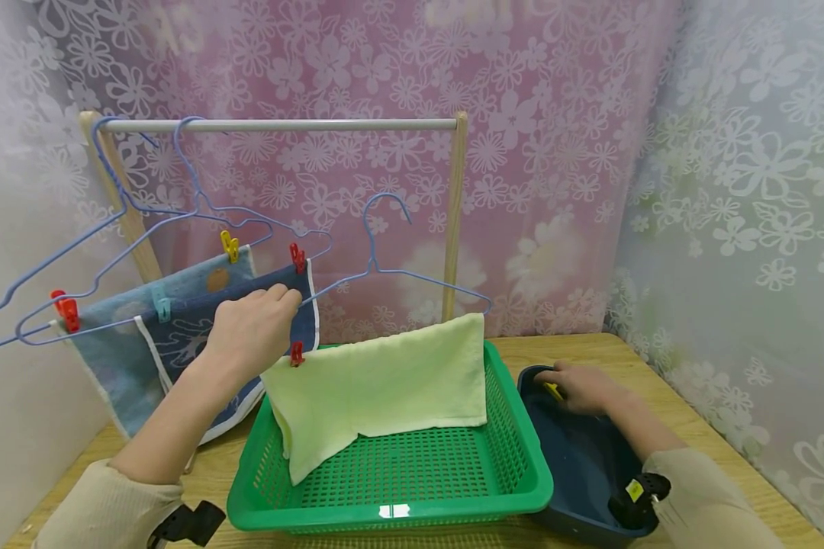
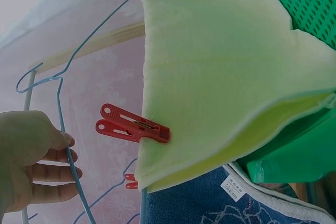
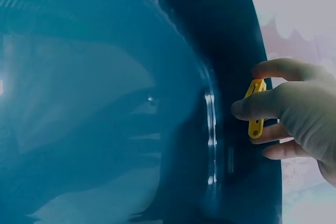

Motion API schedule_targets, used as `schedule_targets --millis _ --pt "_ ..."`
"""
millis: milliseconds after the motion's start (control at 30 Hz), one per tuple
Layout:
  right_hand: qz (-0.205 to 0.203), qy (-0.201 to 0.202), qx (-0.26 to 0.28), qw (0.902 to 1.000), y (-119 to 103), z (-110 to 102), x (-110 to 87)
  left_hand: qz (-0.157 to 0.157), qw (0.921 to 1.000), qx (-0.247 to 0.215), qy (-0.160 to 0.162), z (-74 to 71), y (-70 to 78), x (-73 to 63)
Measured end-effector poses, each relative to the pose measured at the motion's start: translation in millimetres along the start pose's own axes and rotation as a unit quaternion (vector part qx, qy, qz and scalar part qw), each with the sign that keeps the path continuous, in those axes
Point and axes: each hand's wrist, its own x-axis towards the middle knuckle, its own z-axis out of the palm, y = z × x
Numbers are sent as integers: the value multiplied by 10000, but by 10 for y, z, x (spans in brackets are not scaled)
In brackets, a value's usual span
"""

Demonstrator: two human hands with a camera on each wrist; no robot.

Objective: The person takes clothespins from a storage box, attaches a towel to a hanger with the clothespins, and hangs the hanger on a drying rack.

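Note:
My left hand (image 1: 255, 324) grips the left arm of a blue wire hanger (image 1: 398, 271), fingers curled round the wire in the left wrist view. Over the hanger's lower bar hangs a pale yellow-green towel (image 1: 384, 389), pinned near its left end by a red clothespin (image 2: 139, 124). No clothespin shows at the towel's right end. On the right, my right hand (image 1: 580, 389) pinches a yellow clothespin (image 3: 255, 108) between thumb and fingers, at the inner wall of a dark blue basin (image 3: 231, 40).
Beneath the towel stands a green plastic basket (image 1: 522, 450) on the wooden table (image 1: 632, 358). Behind is a rack with a metal rail (image 1: 316, 124). Two hangers on it carry a light blue cloth (image 1: 120, 381) and a dark blue cloth (image 1: 199, 335), held by coloured clothespins.

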Motion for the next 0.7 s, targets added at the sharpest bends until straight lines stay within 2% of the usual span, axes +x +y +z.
schedule_targets --millis 300,700 --pt "207 -116 113 9997 -13 -111 -1 -32 10000 -6 -60 -15 10 -2" --pt "429 83 623 9971 -45 -240 -27 15 10000 -5 59 -18 4 -5"
